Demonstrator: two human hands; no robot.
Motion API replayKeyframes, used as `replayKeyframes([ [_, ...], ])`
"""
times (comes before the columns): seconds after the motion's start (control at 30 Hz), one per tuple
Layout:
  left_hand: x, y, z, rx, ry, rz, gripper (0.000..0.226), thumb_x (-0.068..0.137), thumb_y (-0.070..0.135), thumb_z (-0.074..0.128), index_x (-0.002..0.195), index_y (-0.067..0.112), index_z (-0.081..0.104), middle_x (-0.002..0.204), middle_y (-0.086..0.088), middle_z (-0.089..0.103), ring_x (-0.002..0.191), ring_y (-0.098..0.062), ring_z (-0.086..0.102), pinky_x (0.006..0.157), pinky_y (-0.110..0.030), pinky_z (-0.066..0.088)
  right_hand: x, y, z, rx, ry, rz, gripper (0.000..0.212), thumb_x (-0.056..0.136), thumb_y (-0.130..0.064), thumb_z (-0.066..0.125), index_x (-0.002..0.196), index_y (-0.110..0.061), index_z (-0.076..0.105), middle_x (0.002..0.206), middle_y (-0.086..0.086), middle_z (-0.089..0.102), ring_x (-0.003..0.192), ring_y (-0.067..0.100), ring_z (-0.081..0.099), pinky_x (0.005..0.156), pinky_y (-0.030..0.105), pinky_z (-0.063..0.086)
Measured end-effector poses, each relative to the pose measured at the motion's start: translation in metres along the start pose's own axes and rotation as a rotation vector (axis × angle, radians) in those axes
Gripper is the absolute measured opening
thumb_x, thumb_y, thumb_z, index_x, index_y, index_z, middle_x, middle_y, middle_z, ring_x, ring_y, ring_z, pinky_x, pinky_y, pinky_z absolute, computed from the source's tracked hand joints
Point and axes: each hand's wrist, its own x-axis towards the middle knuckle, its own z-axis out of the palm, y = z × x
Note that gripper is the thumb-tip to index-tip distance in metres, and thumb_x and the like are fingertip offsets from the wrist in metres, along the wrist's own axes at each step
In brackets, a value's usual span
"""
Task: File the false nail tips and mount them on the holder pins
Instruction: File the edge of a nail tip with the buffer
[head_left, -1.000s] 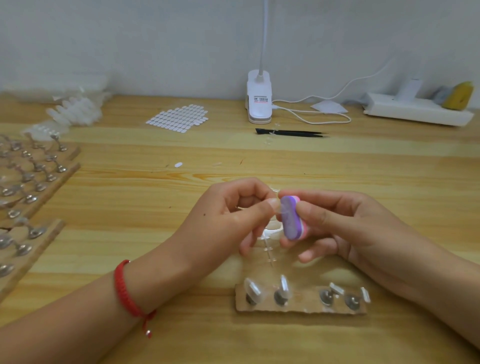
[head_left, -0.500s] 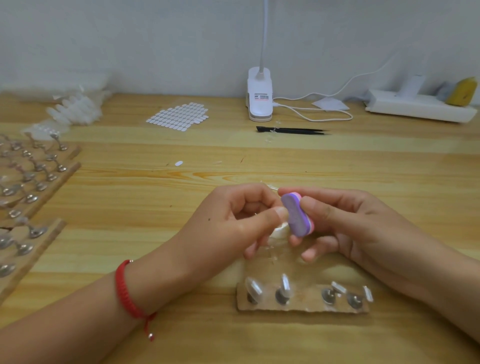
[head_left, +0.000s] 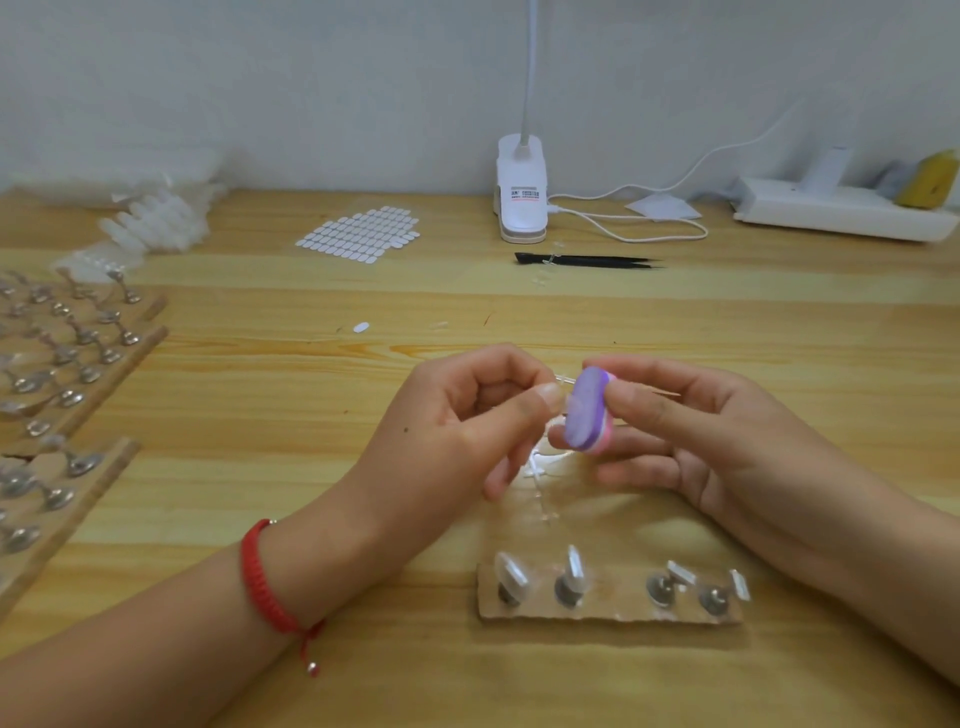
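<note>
The clear nail tip (head_left: 570, 402) sits pinched in the left hand's (head_left: 467, 431) curled fingers, touching the purple file block (head_left: 586, 408), which the right hand's (head_left: 717, 441) fingers grip, above the worktop's (head_left: 260, 415) middle. Nearer its front edge, the cardboard holder (head_left: 608, 609) carries four mounted tips (head_left: 511, 574).

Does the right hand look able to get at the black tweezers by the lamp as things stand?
Probably not straight away: the way across the table looks open, but the right hand grips the purple file block, so the tweezers would need a freed grip.
</note>
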Motion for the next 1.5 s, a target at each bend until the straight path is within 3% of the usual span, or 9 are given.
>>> replayKeyframes([
  [0.17, -0.0005, 0.0, 0.0011, 0.012, 0.029, 0.029, 0.012, 0.082, 0.015, 0.057, 0.07, 0.012, 0.059, 0.046, 0.005, 0.048, 0.034, -0.008, 0.036, 0.041, -0.015, 0.034, -0.0037, 0.0024, 0.0046, -0.092, -0.035, -0.044, 0.035, 0.061, -0.027, 0.077, 0.095, -0.018, 0.077, 0.09, 0.015, 0.075, 0.074, 0.019, 0.073, 0.061, 0.021, 0.056],
  [0.47, -0.0007, 0.001, 0.0012, 0.047, 0.086, 0.038, 0.018, 0.089, 0.008, 0.062, 0.071, 0.01, 0.062, 0.045, 0.006, 0.047, 0.034, -0.006, 0.035, 0.041, -0.016, 0.032, -0.0029, 0.0024, 0.004, 0.017, 0.02, -0.082, 0.025, 0.058, -0.019, 0.078, 0.083, -0.018, 0.079, 0.087, 0.012, 0.076, 0.077, 0.02, 0.074, 0.061, 0.022, 0.057],
  [0.63, -0.0013, 0.0009, 0.0032, 0.074, 0.103, 0.03, 0.016, 0.089, 0.008, 0.063, 0.072, 0.008, 0.062, 0.045, 0.01, 0.047, 0.035, -0.002, 0.036, 0.04, -0.016, 0.033, -0.0004, 0.0034, 0.0008, 0.13, 0.136, -0.118, 0.025, 0.058, -0.017, 0.077, 0.082, -0.012, 0.076, 0.088, 0.011, 0.075, 0.075, 0.018, 0.074, 0.06, 0.021, 0.057],
  [0.73, -0.001, 0.0019, 0.0033, 0.072, 0.117, 0.03, 0.016, 0.088, 0.008, 0.061, 0.073, 0.008, 0.063, 0.045, 0.01, 0.046, 0.035, -0.002, 0.036, 0.04, -0.015, 0.032, -0.0021, 0.0042, 0.0043, 0.045, 0.095, -0.135, 0.024, 0.056, -0.02, 0.078, 0.08, -0.018, 0.078, 0.088, 0.01, 0.076, 0.077, 0.018, 0.074, 0.061, 0.021, 0.056],
  [0.93, -0.0019, 0.0007, 0.0032, 0.07, 0.112, 0.029, 0.016, 0.088, 0.008, 0.062, 0.072, 0.007, 0.062, 0.044, 0.013, 0.046, 0.035, 0.0, 0.037, 0.04, -0.009, 0.03, 0.0008, 0.0039, -0.0003, 0.175, 0.179, -0.137, 0.034, 0.063, -0.016, 0.073, 0.096, -0.009, 0.067, 0.09, 0.008, 0.075, 0.082, 0.018, 0.074, 0.059, 0.019, 0.056],
  [1.07, -0.0013, 0.0022, 0.002, 0.043, 0.161, 0.026, 0.019, 0.088, 0.01, 0.061, 0.069, 0.013, 0.063, 0.043, 0.012, 0.043, 0.034, -0.001, 0.033, 0.039, -0.01, 0.028, 0.0003, 0.0013, -0.0007, 0.144, 0.141, -0.107, 0.037, 0.063, -0.017, 0.074, 0.098, -0.009, 0.063, 0.096, 0.012, 0.075, 0.088, 0.021, 0.074, 0.058, 0.02, 0.056],
  [1.23, 0.0002, 0.0016, 0.0035, 0.031, 0.136, 0.001, 0.019, 0.088, 0.011, 0.061, 0.069, 0.013, 0.064, 0.045, 0.013, 0.043, 0.035, -0.002, 0.031, 0.039, -0.01, 0.027, -0.002, 0.0035, 0.0035, 0.017, 0.062, -0.115, 0.022, 0.059, -0.018, 0.078, 0.081, -0.017, 0.074, 0.09, 0.012, 0.075, 0.082, 0.022, 0.074, 0.057, 0.022, 0.056],
  [1.4, -0.0004, 0.0014, 0.0018, 0.019, 0.13, -0.01, 0.016, 0.085, 0.016, 0.063, 0.069, 0.014, 0.064, 0.045, 0.014, 0.04, 0.037, -0.002, 0.03, 0.038, -0.01, 0.026, 0.0001, 0.0024, -0.0002, 0.138, 0.129, -0.138, 0.023, 0.059, -0.018, 0.076, 0.082, -0.017, 0.074, 0.09, 0.008, 0.075, 0.081, 0.018, 0.074, 0.057, 0.02, 0.055],
  [1.5, -0.0007, 0.0019, 0.0015, 0.03, 0.136, 0.009, 0.015, 0.079, 0.024, 0.071, 0.068, 0.017, 0.063, 0.044, 0.015, 0.041, 0.038, -0.003, 0.03, 0.04, -0.01, 0.027, -0.0019, 0.0038, 0.0057, -0.004, 0.063, -0.161, 0.021, 0.057, -0.021, 0.078, 0.077, -0.024, 0.077, 0.087, 0.007, 0.076, 0.079, 0.02, 0.074, 0.057, 0.021, 0.056],
])
